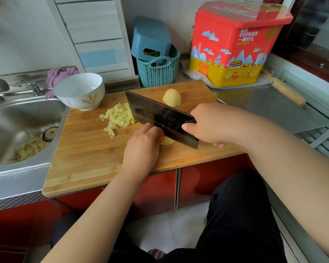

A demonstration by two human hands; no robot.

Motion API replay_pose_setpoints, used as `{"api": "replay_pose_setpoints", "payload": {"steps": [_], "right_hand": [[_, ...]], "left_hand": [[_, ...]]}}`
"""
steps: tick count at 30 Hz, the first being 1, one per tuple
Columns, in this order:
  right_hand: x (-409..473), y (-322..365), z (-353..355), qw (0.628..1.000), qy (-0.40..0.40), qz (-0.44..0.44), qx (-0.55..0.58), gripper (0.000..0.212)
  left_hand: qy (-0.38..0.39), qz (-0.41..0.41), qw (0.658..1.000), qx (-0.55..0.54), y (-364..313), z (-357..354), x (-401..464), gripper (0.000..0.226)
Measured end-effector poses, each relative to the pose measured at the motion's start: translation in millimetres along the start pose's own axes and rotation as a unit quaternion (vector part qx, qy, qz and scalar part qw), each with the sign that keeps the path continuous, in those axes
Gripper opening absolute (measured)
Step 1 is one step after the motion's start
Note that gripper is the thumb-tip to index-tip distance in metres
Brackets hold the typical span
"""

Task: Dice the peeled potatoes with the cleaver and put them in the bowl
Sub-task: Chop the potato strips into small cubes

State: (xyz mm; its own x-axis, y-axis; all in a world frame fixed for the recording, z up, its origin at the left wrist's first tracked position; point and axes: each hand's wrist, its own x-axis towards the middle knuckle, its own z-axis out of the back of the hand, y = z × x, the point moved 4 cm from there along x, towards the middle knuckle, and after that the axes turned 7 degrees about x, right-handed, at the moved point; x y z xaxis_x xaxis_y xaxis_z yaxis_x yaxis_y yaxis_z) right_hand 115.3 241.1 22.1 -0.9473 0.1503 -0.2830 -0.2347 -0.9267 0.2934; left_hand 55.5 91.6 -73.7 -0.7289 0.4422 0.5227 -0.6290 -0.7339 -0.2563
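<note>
Bamboo board (87, 164): dice (119, 117) piled on it, bowl (80, 91) unfilled; a piece (167, 141) is being held by the left hand (142, 147), cleaver (160, 115) being gripped by the right hand (211, 124), half (172, 97) waiting at its far edge

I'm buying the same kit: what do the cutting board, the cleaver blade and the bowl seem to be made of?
Cutting board: likely bamboo or wood; striped matte grain. Cleaver blade: dark metal, probably steel, with a brighter ground edge. Bowl: glossy white, probably ceramic, with a painted leaf motif.
</note>
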Motion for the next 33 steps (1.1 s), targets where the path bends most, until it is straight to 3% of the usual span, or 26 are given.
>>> {"api": "replay_pose_setpoints", "payload": {"steps": [13,20,26,33], "right_hand": [[9.3,-8.5,-16.3,0.999,0.029,-0.025,0.022,0.028],[13.3,-22.6,-12.9,0.994,0.034,-0.010,0.105,0.022],[2.7,-9.1,1.6,0.997,-0.019,0.014,0.071,0.029],[4.4,-3.0,0.7,0.999,0.004,0.002,0.051,0.038]], "left_hand": [[0.009,0.000,1.000,0.010,-0.1,-0.5,0.8,0.009],[0.017,0.022,1.000,-0.009,2.8,1.2,-1.5,0.007],[0.012,0.015,1.000,0.011,0.9,0.2,-1.5,0.007],[0.016,0.008,0.999,0.035,1.4,-1.9,-3.6,0.009]]}}
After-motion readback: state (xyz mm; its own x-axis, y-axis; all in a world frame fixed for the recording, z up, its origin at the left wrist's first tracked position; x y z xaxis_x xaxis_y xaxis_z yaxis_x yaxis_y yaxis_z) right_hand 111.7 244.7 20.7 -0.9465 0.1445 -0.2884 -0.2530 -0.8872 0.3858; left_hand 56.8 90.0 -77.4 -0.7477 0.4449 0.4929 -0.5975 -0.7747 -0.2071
